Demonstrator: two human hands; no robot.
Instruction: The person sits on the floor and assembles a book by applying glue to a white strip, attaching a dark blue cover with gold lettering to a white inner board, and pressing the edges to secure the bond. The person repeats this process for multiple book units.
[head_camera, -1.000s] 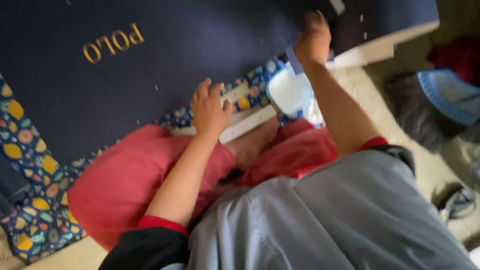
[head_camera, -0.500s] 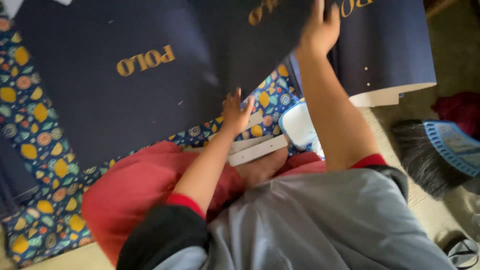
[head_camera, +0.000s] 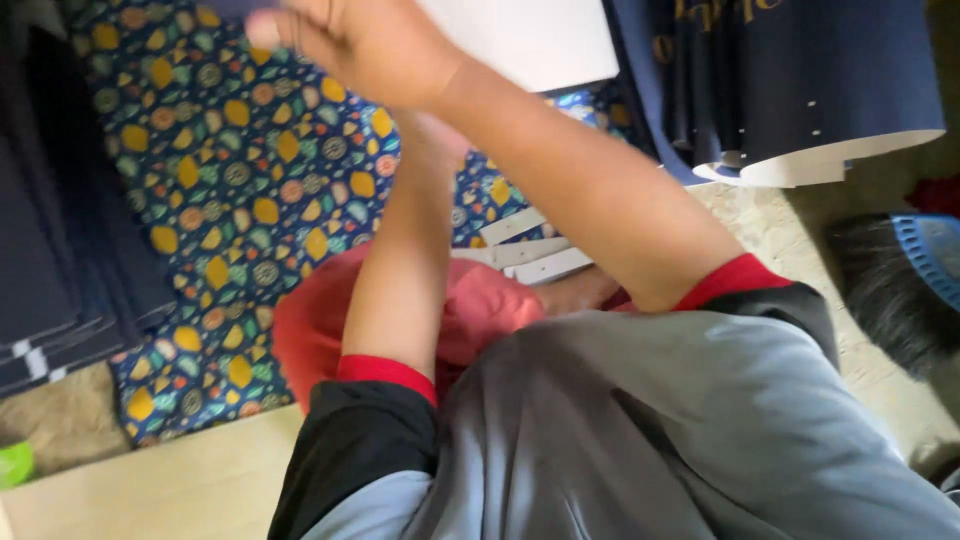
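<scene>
My right arm crosses over to the upper left. My right hand is blurred at the top edge with its fingers curled, and a dark strip shows just above it; whether it grips anything is unclear. My left forearm reaches straight up beneath the right one, and my left hand is hidden behind the right forearm. A white sheet lies just right of my right hand. Curled navy card sheets with gold lettering stand at the upper right.
A patterned cloth covers the floor ahead. Dark sheets are stacked at the left. White card strips lie by my red-clad knee. A dark brush with a blue part sits at the right.
The large navy sheet that covered the cloth has gone from in front of me. My right hand swung from the upper right across to the upper left, over my left arm.
</scene>
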